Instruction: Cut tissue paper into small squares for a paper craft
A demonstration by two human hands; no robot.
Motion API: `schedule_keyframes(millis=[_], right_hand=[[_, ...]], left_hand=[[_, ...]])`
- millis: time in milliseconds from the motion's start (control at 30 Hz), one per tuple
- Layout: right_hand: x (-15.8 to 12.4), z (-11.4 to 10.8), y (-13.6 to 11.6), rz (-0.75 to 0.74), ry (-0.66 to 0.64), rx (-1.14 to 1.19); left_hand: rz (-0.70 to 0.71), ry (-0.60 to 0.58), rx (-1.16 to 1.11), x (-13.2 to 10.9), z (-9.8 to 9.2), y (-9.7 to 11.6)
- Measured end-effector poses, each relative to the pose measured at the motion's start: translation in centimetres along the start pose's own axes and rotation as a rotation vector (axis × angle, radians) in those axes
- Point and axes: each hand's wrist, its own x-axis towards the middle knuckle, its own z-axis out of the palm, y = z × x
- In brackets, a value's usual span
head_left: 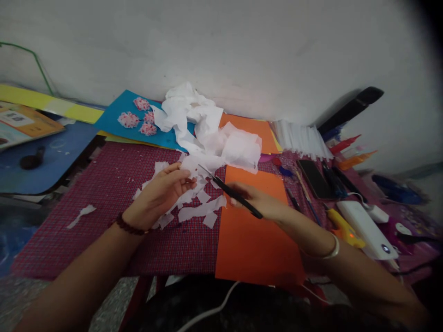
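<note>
My right hand grips black-handled scissors, their blades pointing up and left. The blade tips reach the white tissue paper. My left hand has its fingers bent together at the edge of that tissue, pinching it. Cut tissue pieces lie scattered on the checked cloth below and between both hands. Behind them a large crumpled heap of tissue spreads over a blue sheet and an orange sheet. An orange paper lies under my right hand.
Pink-and-white fluffy flowers sit on the blue sheet. To the right are a phone, a yellow glue gun, a white power bank and a bundle of clear sticks. A blue board stands left. A wall closes the back.
</note>
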Motion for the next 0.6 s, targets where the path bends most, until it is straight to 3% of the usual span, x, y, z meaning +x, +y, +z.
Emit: schedule_keyframes(millis=[200, 333, 467, 600], right_hand=[[0.5, 0.8, -0.3, -0.004, -0.046, 0.061], [0.1, 1.0, -0.4, -0.018, -0.028, 0.100], [-1.0, 0.1, 0.8, 0.035, 0.043, 0.215], [-2.3, -0.7, 1.4, 0.013, 0.013, 0.252]], left_hand=[[0.092, -0.013, 0.268, -0.2, 0.1, -0.8], [0.210, 0.054, 0.465, 0.2, -0.1, -0.6], [0.317, 0.148, 0.641, 0.9, -1.5, 0.6], [0.548, 0.243, 1.009, 1.1, -2.7, 2.3]])
